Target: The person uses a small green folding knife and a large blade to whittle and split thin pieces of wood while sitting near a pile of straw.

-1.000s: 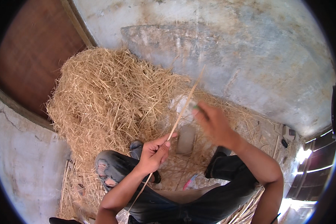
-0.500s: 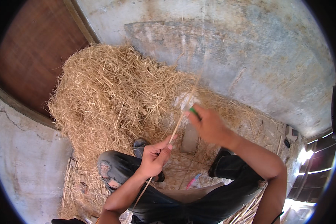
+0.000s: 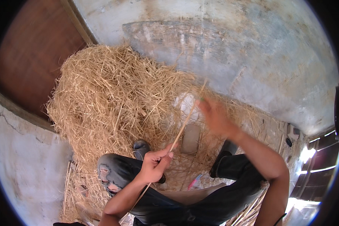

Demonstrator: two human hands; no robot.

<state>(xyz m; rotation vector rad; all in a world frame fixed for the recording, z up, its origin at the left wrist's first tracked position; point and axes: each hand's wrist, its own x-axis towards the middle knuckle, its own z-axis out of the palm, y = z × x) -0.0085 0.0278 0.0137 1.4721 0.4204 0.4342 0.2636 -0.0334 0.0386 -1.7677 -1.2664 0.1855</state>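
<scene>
A long, thin straw-coloured stick (image 3: 187,122) slants up and away from my left hand (image 3: 154,165), pinched between thumb and fingers. Its lower end runs back beneath my left forearm, past my thigh. My right hand (image 3: 217,118) is smeared by motion, just right of the stick's upper part. At its fingertips shows a bit of a small green object (image 3: 201,99); its kind is too blurred to make out. Whether that object touches the stick, I cannot tell.
A big heap of dry shavings (image 3: 105,94) rises at the left, against the wall (image 3: 233,49) and a brown panel (image 3: 34,64). A brick-like block (image 3: 191,138) lies between my feet. More thin sticks (image 3: 248,214) lie under my right leg. A pink-and-blue item (image 3: 194,181) is on the floor.
My right hand has moved slightly up and to the right, away from the stick. My left hand stays nearly in place, still gripping the stick.
</scene>
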